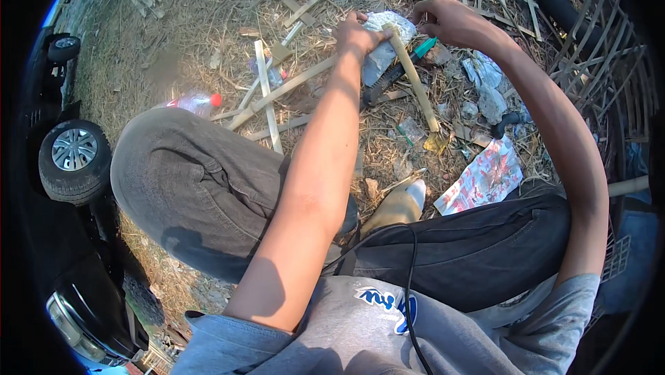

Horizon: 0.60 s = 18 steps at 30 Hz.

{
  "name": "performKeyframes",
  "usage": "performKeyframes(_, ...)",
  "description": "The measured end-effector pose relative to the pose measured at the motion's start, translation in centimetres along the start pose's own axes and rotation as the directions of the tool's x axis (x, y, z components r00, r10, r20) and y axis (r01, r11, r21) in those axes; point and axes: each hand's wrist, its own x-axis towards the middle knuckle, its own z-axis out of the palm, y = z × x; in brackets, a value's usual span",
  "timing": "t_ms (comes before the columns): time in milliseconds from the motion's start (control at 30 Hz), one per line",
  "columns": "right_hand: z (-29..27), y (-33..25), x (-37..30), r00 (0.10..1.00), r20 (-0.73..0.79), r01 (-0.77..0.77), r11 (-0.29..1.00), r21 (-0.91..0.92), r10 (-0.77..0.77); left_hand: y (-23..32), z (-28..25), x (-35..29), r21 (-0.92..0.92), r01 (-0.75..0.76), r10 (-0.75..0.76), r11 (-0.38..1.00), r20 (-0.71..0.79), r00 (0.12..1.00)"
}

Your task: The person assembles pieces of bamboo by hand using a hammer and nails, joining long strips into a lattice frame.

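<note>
My left hand (356, 36) reaches out low over the ground, thumb spread away from the bent fingers. Its thumb tip lies by the upper end of a split bamboo stick (413, 77), and I see nothing gripped in it. To its right, my right hand (447, 20) has its fingers bent in toward the thumb; whatever they pinch, if anything, is too small to make out. Crumpled white plastic (393, 22) shows between the hands. Below lies a dark, long tool with a green end (424, 47), partly hidden by the stick.
Bamboo strips (270, 101) lie crossed at the left, beside a red-capped plastic bottle (196, 103). A lattice of strips (599, 49) stands at right. A red-and-white wrapper (483, 177) lies near my foot (398, 207). A black vehicle's wheel (75, 157) is far left. A black cable (413, 292) crosses my lap.
</note>
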Motion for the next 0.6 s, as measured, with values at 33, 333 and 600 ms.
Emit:
performKeyframes(33,-0.1,0.2,-1.0,1.000,-0.005,0.013,1.000,0.022,-0.013,1.1,0.4,-0.9,0.006,0.024,-0.024,1.000,0.021,0.999)
performKeyframes(333,1.2,0.3,-1.4,0.980,-0.005,-0.191,0.954,0.233,0.197,1.9,0.9,-2.8,-0.022,0.054,-0.056,0.998,-0.084,0.995)
performKeyframes(600,6.3,0.4,-0.3,0.898,0.009,-0.351,0.703,0.618,0.441,0.8,0.8,-0.6,-0.768,-0.157,-0.052,0.620,-0.240,0.969)
